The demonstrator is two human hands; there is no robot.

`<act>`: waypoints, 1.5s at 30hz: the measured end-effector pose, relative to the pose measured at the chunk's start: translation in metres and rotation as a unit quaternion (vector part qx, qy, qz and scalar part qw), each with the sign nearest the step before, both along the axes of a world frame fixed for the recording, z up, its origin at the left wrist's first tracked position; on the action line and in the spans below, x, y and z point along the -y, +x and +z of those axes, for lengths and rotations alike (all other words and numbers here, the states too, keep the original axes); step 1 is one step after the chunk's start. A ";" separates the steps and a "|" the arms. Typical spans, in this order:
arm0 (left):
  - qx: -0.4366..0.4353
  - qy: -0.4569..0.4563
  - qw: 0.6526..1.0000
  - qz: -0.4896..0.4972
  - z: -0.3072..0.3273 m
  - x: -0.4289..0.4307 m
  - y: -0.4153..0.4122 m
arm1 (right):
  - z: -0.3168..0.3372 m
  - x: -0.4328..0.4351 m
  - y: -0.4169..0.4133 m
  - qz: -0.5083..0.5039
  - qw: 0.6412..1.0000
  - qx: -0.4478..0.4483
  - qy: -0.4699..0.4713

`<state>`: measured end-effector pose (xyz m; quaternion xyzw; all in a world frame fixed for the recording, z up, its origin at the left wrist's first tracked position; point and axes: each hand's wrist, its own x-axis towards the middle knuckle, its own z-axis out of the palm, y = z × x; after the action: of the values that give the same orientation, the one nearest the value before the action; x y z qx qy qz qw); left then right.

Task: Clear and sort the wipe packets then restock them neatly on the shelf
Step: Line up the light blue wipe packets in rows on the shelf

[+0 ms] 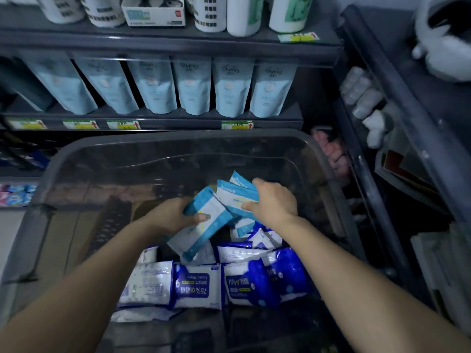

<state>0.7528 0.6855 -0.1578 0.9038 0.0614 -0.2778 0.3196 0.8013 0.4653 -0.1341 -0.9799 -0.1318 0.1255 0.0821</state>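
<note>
Both hands grip light-blue packets (204, 220): left hand (170, 217) closed on a stack slanting toward one o'clock, right hand (272, 202) pinching more.

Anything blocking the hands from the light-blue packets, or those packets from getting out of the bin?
Nothing visible. Left hand and right hand already grip the light-blue packets inside the clear bin; the bin has no lid and the space above them is open.

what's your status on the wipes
Left hand and right hand both gripping light blue packets over the bin. Dark blue packets loose in bin. Nothing blocking.
</note>
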 end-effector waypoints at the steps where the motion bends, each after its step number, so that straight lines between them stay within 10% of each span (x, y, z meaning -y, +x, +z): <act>1: 0.019 -0.008 1.000 0.016 0.010 0.007 -0.002 | 0.010 0.004 -0.005 -0.007 1.000 0.015 0.021; 6: 0.042 -0.183 0.973 0.130 0.054 0.038 -0.007 | 0.060 0.032 -0.029 -0.077 0.989 0.079 0.102; 12: -0.112 -0.388 0.915 0.017 0.109 0.075 -0.007 | 0.118 0.082 -0.070 -0.170 0.958 0.161 0.165; 28: -0.001 -0.360 0.895 -0.263 0.165 0.287 -0.119 | 0.183 0.237 -0.323 -0.471 0.807 0.303 0.186; 45: 0.042 -0.345 0.828 -0.441 0.180 0.516 -0.417 | 0.194 0.393 -0.679 -0.634 0.682 0.352 0.096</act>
<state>0.3357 0.1693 0.0218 0.6764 -0.4569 -0.3543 0.4563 0.1224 0.0723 0.0597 -0.7885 0.4899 -0.3238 0.1829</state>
